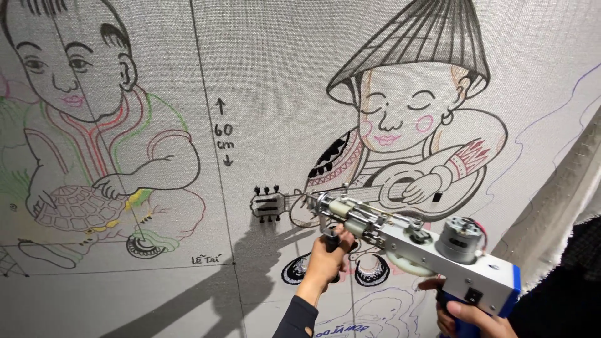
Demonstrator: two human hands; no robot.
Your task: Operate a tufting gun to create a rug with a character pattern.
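Observation:
A white and blue tufting gun (432,253) with a metal motor on top points its needle tip at a stretched grey cloth (269,75). My left hand (325,260) grips the gun's black front handle. My right hand (466,313) is wrapped around the blue rear grip at the bottom right. The needle tip meets the cloth on a line drawing of a figure in a conical hat (410,119) playing a stringed instrument, near the instrument's neck (269,203).
A second drawn figure with a turtle (81,131) fills the cloth's left side. Ruled pencil lines and an arrow mark cross the middle. The frame's edge (551,206) with bare cloth runs down the right. A shadow of the gun falls below the needle.

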